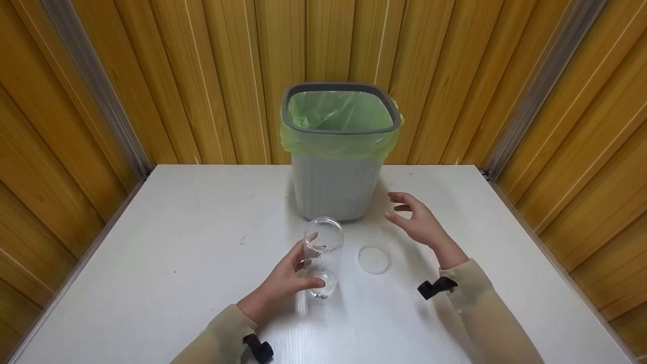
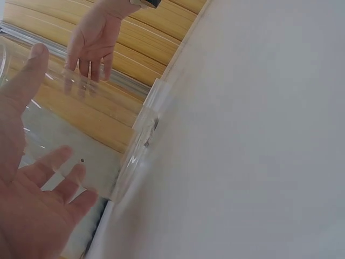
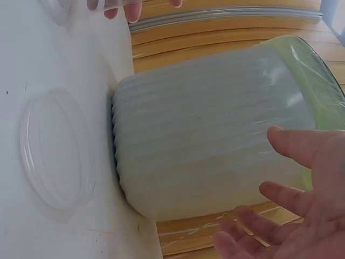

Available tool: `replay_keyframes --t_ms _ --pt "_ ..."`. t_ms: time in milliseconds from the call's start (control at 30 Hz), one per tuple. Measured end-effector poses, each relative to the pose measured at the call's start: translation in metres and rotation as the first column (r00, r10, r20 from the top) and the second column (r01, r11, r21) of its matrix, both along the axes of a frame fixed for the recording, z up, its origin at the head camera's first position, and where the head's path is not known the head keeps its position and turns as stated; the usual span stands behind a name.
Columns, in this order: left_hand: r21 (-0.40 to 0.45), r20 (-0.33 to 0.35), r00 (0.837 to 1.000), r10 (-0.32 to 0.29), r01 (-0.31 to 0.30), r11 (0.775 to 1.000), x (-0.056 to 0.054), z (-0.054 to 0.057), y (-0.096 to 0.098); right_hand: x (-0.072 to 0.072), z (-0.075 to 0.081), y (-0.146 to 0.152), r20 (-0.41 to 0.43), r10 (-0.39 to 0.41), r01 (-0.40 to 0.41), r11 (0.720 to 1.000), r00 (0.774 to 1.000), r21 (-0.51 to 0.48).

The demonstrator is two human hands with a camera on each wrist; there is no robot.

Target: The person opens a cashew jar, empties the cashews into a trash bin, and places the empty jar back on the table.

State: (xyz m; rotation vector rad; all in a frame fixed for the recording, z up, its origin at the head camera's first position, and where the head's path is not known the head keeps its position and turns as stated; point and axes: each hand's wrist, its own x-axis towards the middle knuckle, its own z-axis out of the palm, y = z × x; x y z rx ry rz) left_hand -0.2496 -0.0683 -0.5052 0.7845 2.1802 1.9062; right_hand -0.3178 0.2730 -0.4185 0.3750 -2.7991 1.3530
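A clear plastic jar (image 1: 331, 258) without a lid stands upright on the white table, with a few small dark specks near its base. My left hand (image 1: 283, 278) holds it from the left, the thumb across the near side and the fingers loosely round the far side. In the left wrist view the left hand (image 2: 38, 199) lies against the clear wall. My right hand (image 1: 417, 222) hovers beyond the round clear lid (image 1: 373, 260), holding nothing. Its fingers are relaxed and apart in the right wrist view, beside a bin (image 3: 210, 135). The lid (image 3: 56, 151) lies flat.
Just behind the jar stands the grey bin (image 1: 336, 187), its dark rim over a green liner bag (image 1: 338, 144). The white table (image 1: 167, 242) meets yellow wood-look panels (image 1: 227, 76) at the back and sides. Both sleeves carry black straps.
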Motion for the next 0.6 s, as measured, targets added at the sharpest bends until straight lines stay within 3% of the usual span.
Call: replay_keyframes --t_ms 167,367,467,600 --pt "-0.037 -0.010 0.999 -0.044 0.044 0.998 -0.003 -0.001 -0.007 -0.003 0.001 0.006 0.007 0.017 -0.017 0.993 1.000 0.119" --pt "-0.021 -0.097 0.992 -0.078 0.076 0.997 -0.014 0.001 -0.025 -0.008 0.000 0.015 -0.038 0.026 -0.016 0.967 0.999 0.252" --pt "-0.028 -0.136 0.991 -0.012 0.009 1.000 -0.019 0.005 -0.034 -0.011 -0.002 0.021 -0.068 0.018 0.004 0.952 0.998 0.306" --pt "-0.103 -0.132 0.981 0.143 -0.157 0.982 -0.027 0.017 -0.046 -0.013 -0.001 0.031 -0.088 0.005 0.027 0.936 0.996 0.352"
